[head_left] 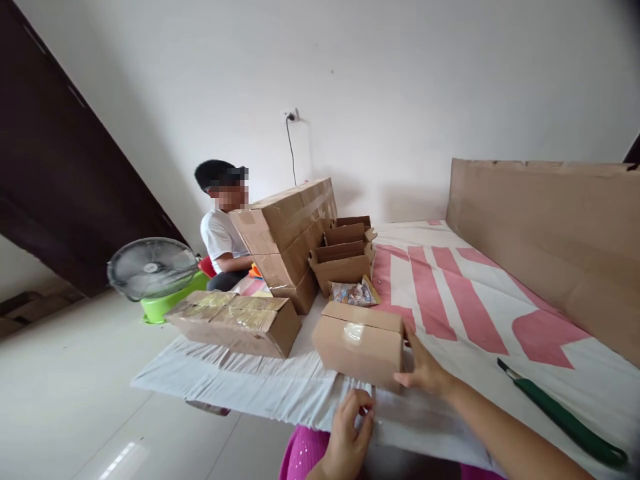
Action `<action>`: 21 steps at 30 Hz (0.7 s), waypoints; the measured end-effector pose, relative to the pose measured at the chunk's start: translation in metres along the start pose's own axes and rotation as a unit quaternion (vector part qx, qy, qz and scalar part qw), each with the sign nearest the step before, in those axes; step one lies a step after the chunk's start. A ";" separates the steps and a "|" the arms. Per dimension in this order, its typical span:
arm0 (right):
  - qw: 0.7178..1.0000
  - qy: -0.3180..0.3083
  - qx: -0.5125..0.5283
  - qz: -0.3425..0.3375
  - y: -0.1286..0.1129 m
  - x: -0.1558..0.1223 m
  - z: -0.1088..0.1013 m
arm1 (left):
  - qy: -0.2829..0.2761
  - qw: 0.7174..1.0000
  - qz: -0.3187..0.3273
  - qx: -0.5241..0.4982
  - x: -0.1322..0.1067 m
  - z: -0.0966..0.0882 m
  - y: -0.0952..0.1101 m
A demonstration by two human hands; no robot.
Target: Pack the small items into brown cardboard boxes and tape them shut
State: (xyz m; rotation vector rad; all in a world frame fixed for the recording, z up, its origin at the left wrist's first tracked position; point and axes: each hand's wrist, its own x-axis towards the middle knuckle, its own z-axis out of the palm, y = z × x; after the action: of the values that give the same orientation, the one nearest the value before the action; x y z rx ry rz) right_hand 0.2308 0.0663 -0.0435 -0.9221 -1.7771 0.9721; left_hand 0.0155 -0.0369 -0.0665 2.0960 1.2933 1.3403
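Observation:
A small closed cardboard box (359,350) lies near the table's front edge, with a shiny strip of clear tape over its top edge. My right hand (423,363) grips its right end, fingers at the upper corner and thumb low on the front. Just in front of the box, my left hand (353,427) is curled, thumb and fingertips close together. Whether something thin is pinched there I cannot make out. To the right rests a green-handled cutter knife (563,413), its dark blade pointing away to the left. Behind the box sits a printed plastic packet (354,293).
A taped carton (240,323) stands on the left, before a stack of long cartons (295,233). Open-topped boxes (345,263) stand behind the packet. A cardboard panel (545,247) borders the right side. Beyond the stack sits a person (220,233), near a fan (153,268).

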 end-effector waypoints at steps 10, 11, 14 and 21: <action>0.986 0.035 -0.139 0.086 0.014 -0.141 -0.119 | 0.040 0.940 0.212 0.263 0.040 0.007 0.048; 0.976 0.059 -0.189 0.087 0.023 -0.150 -0.127 | 0.029 0.940 0.213 0.264 0.044 0.012 0.047; 0.917 0.158 -0.349 0.116 0.050 -0.172 -0.155 | 0.043 0.949 0.190 0.248 0.045 0.025 0.045; 0.809 0.176 -0.535 0.166 0.063 -0.176 -0.179 | 0.085 0.954 0.173 0.229 0.034 0.031 0.042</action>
State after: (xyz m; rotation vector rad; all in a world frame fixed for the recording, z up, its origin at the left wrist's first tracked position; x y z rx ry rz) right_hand 0.4662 -0.0204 -0.1052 -2.0064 -1.7974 -0.1615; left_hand 0.0686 -0.0257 -0.0354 2.6747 1.4706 1.4980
